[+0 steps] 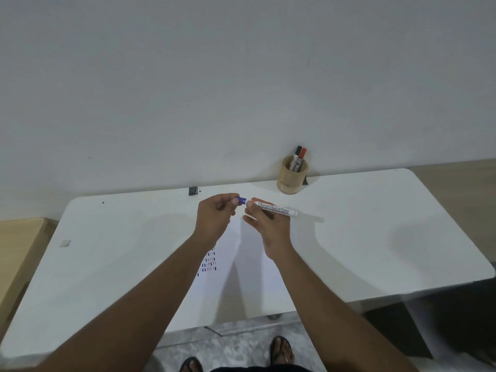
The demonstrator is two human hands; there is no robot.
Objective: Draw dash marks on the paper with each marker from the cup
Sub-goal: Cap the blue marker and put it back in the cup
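Note:
My right hand [265, 224] grips a white board marker [276, 209] by its body, held level above the table. My left hand [217, 214] pinches the marker's blue cap [242, 200] at its left end; whether the cap sits fully on the tip I cannot tell. Under my forearms lies the white paper [241, 277], with rows of small blue, red and dark dashes [209, 261] near my left wrist. A wooden cup [292, 175] stands at the table's back edge and holds a black-capped marker [297, 154] and a red-capped marker [302, 155].
The white table [375, 224] runs along a grey wall. A small dark object [193, 190] lies at the back edge, and a pale scrap [65, 243] sits on the left side. A wooden surface [18, 251] adjoins the table's left. My sandalled feet [280, 350] show below.

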